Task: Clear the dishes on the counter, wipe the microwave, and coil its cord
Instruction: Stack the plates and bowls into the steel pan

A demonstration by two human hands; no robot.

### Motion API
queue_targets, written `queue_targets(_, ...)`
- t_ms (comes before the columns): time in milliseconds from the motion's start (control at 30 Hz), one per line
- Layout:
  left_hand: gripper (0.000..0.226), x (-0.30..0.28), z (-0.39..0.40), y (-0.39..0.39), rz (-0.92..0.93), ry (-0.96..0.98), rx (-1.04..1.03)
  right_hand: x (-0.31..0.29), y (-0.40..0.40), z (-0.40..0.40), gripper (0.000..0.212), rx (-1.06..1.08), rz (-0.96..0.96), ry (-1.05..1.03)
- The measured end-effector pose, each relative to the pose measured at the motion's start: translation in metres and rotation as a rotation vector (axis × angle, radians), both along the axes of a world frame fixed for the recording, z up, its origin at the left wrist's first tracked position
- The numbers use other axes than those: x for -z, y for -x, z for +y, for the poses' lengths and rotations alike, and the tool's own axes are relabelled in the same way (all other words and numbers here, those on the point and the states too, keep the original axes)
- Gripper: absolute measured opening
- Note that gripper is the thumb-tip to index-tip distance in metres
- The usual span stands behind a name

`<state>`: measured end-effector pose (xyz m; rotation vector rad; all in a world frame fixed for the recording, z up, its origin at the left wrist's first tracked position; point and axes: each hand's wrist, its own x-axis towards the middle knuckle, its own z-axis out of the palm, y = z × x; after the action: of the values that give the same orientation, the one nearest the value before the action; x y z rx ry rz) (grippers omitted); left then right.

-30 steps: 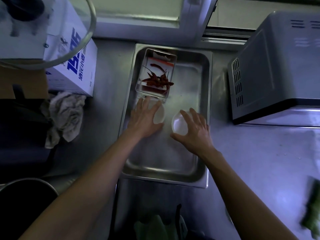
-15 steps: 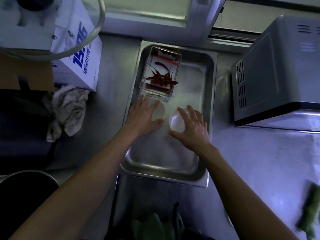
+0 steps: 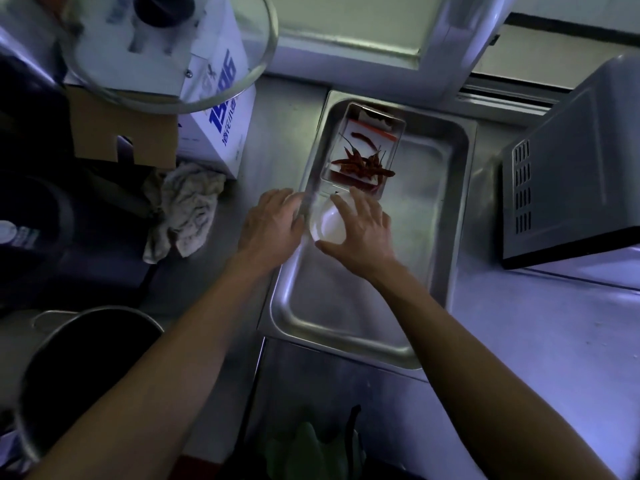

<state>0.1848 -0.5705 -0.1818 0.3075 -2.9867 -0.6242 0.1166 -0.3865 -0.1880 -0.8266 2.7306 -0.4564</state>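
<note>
Two hands work at the near end of a steel tray [image 3: 446, 216] on the tabletop [image 3: 540, 341], a little apart from each other. I see my right hand [image 3: 360, 230] spread over a small white dish [image 3: 327, 223] inside the tray, fingers and thumb curved round its rim. My left hand [image 3: 273, 225] lies at the tray's left edge with fingers fairly straight; something pale shows under its fingertips, but I cannot tell whether it holds anything. Just beyond the dish, a clear box of dried red chillies [image 3: 363, 161] sits in the tray's far left corner, touching or nearly touching the dish. A crumpled cloth [image 3: 187, 209] lies on the tabletop to the left, beside a white carton [image 3: 221, 123]. The microwave [image 3: 571, 168] stands to the right of the tray, its vented side facing it.

The dish looks light, stiff and smooth, probably breakable and slippery on bare steel; I judge the rim, pinched from opposite sides, the safest hold. The cloth, soft and limp, should serve for wiping.
</note>
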Motion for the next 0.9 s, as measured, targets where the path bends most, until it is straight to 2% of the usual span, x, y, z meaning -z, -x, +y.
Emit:
queue_targets(133, 0.036, 0.004, -0.009, -0.003, 0.034, -0.037, -0.039, 0.016, 0.0, -0.015, 0.096, -0.056, 0.014, -0.055)
queue_targets(667, 0.04, 0.005, -0.007, 0.005, -0.096, -0.092, -0.054, 0.05, 0.005, -0.014, 0.099, -0.08, -0.089, -0.155)
queue_targets(900, 0.042, -0.012, 0.013, -0.004, -0.067, -0.09, 0.001, 0.029, -0.014, 0.012, 0.075, -0.014, -0.033, -0.106)
